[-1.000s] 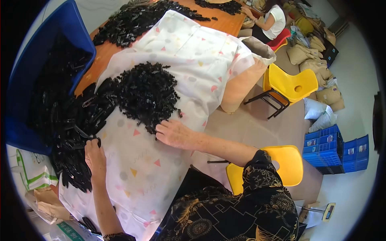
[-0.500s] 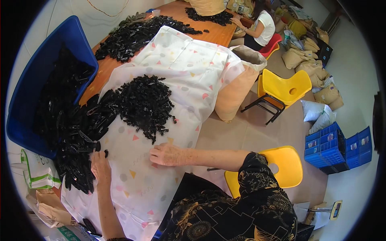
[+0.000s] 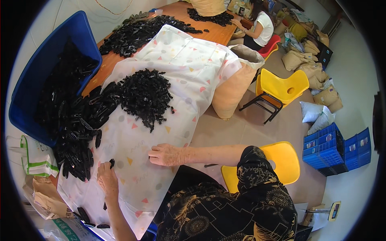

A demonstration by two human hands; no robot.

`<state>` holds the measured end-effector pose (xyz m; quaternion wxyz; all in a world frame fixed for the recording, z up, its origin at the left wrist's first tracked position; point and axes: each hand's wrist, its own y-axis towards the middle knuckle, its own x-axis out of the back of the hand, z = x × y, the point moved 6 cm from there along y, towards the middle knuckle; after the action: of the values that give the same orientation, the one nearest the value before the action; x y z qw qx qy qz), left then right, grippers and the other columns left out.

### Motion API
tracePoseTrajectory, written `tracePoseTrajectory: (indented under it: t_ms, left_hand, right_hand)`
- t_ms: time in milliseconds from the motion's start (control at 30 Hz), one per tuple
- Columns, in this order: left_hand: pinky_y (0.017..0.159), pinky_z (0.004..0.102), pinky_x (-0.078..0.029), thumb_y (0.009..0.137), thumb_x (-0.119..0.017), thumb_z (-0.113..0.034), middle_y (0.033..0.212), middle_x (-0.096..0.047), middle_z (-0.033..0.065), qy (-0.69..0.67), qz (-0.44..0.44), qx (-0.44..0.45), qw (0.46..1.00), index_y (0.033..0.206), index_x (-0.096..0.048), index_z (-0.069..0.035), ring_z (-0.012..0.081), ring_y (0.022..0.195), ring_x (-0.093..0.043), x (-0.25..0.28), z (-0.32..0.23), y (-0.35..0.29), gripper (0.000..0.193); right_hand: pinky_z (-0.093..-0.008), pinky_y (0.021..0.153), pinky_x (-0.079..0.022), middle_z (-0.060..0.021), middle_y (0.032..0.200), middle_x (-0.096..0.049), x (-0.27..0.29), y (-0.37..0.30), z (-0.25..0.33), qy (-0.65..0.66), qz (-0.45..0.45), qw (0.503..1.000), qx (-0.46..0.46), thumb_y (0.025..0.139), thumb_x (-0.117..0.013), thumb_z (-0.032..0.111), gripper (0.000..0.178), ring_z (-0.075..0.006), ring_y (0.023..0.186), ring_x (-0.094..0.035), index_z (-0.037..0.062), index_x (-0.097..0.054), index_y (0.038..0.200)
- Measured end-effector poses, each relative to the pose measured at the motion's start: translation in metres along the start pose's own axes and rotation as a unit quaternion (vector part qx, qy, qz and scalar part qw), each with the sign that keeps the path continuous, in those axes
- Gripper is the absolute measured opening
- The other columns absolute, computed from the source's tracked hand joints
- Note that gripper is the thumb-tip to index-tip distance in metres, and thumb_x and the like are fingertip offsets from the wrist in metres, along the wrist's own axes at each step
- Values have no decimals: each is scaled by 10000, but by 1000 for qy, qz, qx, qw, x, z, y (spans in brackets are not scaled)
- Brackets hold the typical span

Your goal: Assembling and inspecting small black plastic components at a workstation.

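Observation:
My left hand (image 3: 107, 179) is closed around a black plastic piece (image 3: 112, 162); one end pokes out past the fingertips and the rest is hidden. It hovers over or rests on the patterned white cloth (image 3: 128, 146), just right of a heap of long black plastic pieces (image 3: 82, 136). To its right, my right hand (image 3: 167, 155) lies on the cloth with fingers curled together; whatever they may hold is too hidden to name. Farther off, a pile of small black plastic parts (image 3: 144, 96) sits on the cloth. A few long black pieces (image 3: 83, 215) lie near my left forearm.
A tipped blue bin (image 3: 18, 108) spills black pieces at the left. Beyond the cloth, another black heap (image 3: 136, 34) covers the wooden table (image 3: 177, 12). A tall sack (image 3: 231, 94) and yellow chairs (image 3: 283, 86) stand right. Another person (image 3: 263, 30) sits at the far end.
My left hand has come away from the heap's edge toward me and slightly right, with a black piece in it. The right hand has barely moved. The whole view has shifted slightly.

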<state>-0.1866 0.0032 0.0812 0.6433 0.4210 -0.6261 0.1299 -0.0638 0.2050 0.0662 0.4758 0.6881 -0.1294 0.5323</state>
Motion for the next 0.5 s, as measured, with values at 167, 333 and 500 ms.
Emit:
tracePoseTrajectory:
  t_ms: [167,333,500]
  left_hand:
    - [723,421,-458,773,-574,20,900,-577,128,-78,6,48,996,935,-545,-40,326,851,-567,5,4,-19,175]
    - [645,332,-471,807,-580,9,863,-607,104,-276,-33,182,943,956,-544,-23,233,701,-586,-15,16,-52,157]
    - [614,207,-425,896,-565,-55,856,-575,17,-591,-63,308,743,1023,-512,-34,78,730,-555,-32,6,-85,139]
  right_hand:
    - [-332,645,-506,-84,845,-504,-6,2,-9,61,33,995,-70,690,-597,86,157,-240,786,-555,66,-493,805]
    - [-377,687,-513,-121,883,-526,-9,7,-23,141,28,971,-189,753,-595,43,161,-290,842,-584,39,-499,883]
    - [-388,692,-514,-114,919,-518,-17,5,-32,140,103,961,-214,784,-640,87,163,-294,861,-587,34,-514,874]
